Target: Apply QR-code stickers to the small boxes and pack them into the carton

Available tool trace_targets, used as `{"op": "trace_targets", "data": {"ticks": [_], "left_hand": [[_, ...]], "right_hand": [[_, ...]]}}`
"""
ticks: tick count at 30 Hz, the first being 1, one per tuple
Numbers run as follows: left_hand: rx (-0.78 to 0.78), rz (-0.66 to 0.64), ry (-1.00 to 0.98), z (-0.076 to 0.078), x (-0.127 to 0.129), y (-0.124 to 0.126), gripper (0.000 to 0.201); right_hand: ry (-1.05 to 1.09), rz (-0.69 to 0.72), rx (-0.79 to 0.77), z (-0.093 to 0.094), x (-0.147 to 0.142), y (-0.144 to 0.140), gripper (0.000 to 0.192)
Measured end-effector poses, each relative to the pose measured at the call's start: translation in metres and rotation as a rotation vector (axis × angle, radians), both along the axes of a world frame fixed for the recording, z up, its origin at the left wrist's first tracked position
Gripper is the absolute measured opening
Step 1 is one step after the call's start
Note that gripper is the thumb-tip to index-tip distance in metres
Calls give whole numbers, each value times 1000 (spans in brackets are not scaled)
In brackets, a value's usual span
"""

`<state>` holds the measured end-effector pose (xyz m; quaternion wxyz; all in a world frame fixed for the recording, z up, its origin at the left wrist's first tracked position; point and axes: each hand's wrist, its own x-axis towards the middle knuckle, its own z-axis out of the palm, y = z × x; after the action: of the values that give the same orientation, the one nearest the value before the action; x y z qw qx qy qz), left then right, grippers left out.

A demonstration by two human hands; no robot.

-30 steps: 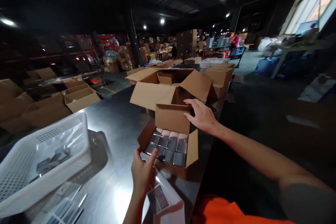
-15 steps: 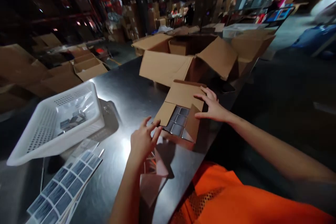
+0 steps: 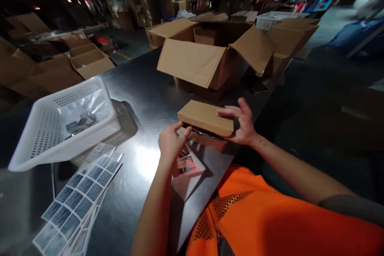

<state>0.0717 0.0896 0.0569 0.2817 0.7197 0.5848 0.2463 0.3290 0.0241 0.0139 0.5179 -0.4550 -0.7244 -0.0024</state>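
A small brown cardboard box (image 3: 204, 115) lies in front of me with its lid folded over; a narrow dark gap shows along the front edge. My left hand (image 3: 171, 141) has its thumb and fingers closed at the front left corner. At the right end, my right hand (image 3: 243, 125) rests fingertips on the lid while the rest of it wraps the side, one finger raised. The contents are hidden under the lid. Below my left hand sits an open whitish paper packet or box (image 3: 195, 176) with a printed picture, partly covered by my wrist.
A white perforated basket (image 3: 64, 154) with small grey pieces in clear plastic stands on the left of the metal table (image 3: 129, 192). Sheets of grey square labels (image 3: 79, 198) lie before it. A large open carton (image 3: 190, 63) stands behind the small box. Other people are far back.
The small box's flaps stood open with silvery squares showing; now the lid covers them. My left hand has closed on the front corner, and my right hand has come down onto the lid.
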Motion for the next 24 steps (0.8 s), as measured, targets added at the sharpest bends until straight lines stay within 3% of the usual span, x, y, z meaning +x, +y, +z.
{"op": "trace_targets", "data": {"ticks": [2,4,7,12,17,24], "left_hand": [[-42,30,-57,-2,-2,4,47],[-85,39,-131,-4,-4,9,65],[-133,-27,-216,-6,-7,16,67],[-176,-145,-301,-6,-10,21,58],[-205,-165,-328,-9,-10,25,61],[-170,-97,-236,-9,-12,24,50]], "right_hand": [[-146,62,-26,2,-9,-11,90],[-181,26,-54,3,-17,-19,55],[-186,-56,-83,4,-26,-22,26],[-254,-1,-125,22,-21,-25,32],[-337,178,-312,48,6,-28,53],[-412,302,-326,48,21,-15,40]]}}
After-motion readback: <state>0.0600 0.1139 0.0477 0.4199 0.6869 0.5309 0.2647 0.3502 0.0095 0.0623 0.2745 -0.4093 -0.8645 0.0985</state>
